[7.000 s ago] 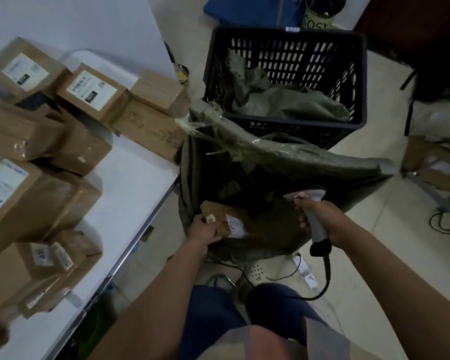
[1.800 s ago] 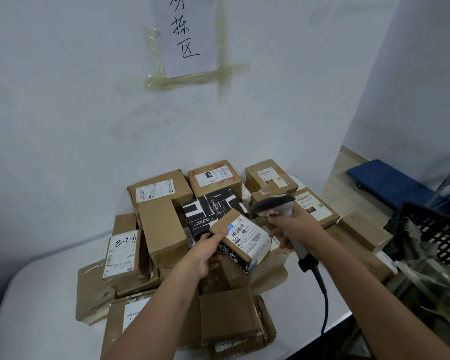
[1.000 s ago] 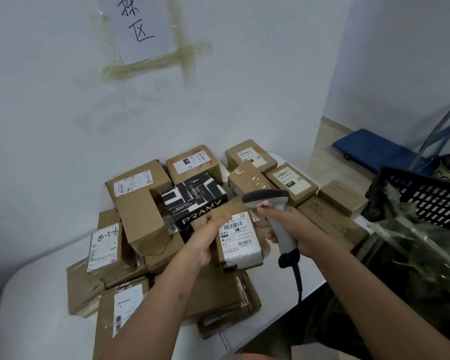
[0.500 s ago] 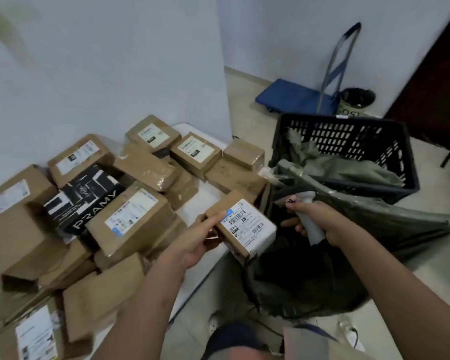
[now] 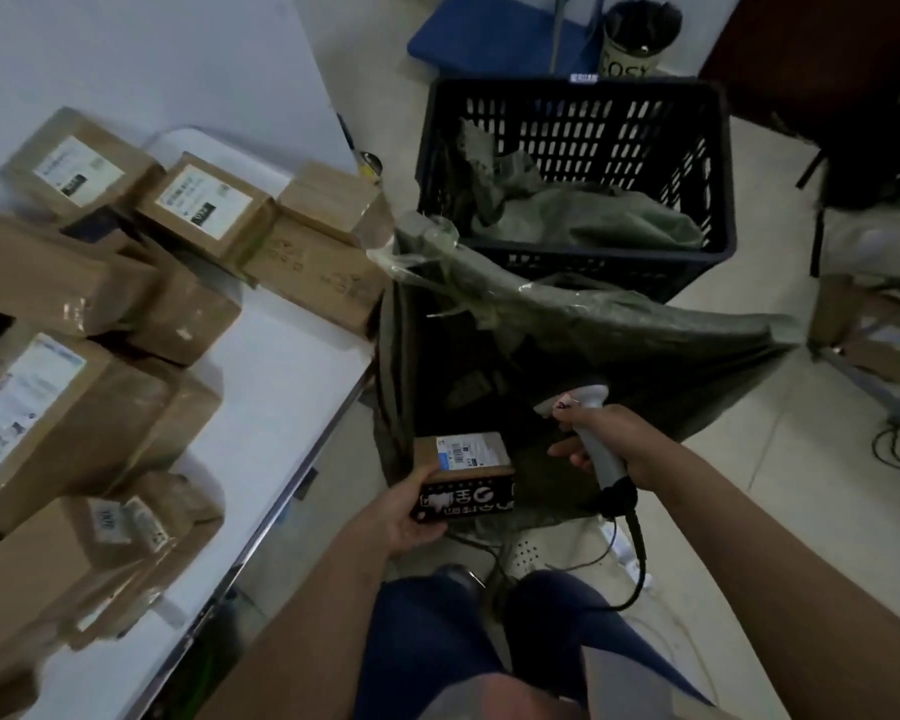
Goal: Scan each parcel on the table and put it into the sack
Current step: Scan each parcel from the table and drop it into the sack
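Note:
My left hand (image 5: 404, 511) grips a small cardboard parcel (image 5: 463, 472) with a white barcode label on top and a black printed side. It holds the parcel at the near edge of the open grey-green sack (image 5: 619, 330), over its dark mouth. My right hand (image 5: 606, 441) grips a grey corded barcode scanner (image 5: 591, 433) just right of the parcel, also above the sack. Several brown labelled parcels (image 5: 204, 207) are piled on the white table (image 5: 276, 376) at the left.
A black slotted plastic crate (image 5: 578, 127) holding another grey sack stands behind the open sack. A blue hand trolley (image 5: 489, 39) and a dark bin (image 5: 635, 39) are by the far wall. Cables and a power strip (image 5: 528, 550) lie on the floor near my legs.
I have turned from the table to the sack. My left hand carried the scanned parcel off the table and down to the sack's mouth; my right hand followed with the scanner.

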A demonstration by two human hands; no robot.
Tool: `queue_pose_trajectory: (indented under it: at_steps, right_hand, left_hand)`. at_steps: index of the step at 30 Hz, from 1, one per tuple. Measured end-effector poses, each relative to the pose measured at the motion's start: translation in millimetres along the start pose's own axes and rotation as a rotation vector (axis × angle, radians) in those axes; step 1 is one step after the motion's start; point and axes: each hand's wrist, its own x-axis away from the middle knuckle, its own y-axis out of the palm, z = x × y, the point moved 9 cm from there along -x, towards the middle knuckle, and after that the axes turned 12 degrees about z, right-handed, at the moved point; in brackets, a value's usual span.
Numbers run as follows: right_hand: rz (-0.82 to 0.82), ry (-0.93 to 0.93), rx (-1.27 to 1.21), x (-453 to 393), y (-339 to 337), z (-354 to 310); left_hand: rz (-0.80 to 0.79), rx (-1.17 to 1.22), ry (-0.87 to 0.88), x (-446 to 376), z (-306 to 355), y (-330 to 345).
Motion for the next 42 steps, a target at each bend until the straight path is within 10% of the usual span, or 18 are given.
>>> queue_pose_trajectory:
  at_steps: [21, 31, 42]
  right_hand:
    - [-0.061, -0.019, -0.007, -53, 18, 11]
    - [-0.156, -0.155, 0.085, 16, 106, -60]
    - [-0.381, -0.396, 0.261, 142, 311, -137]
  left_hand:
    - [0.098, 0.201, 0.086, -66, 64, 75]
    - [-0.131, 0.002, 0.276, 27, 72, -20]
    - [0.116, -0.142, 0.738, 116, 107, -236]
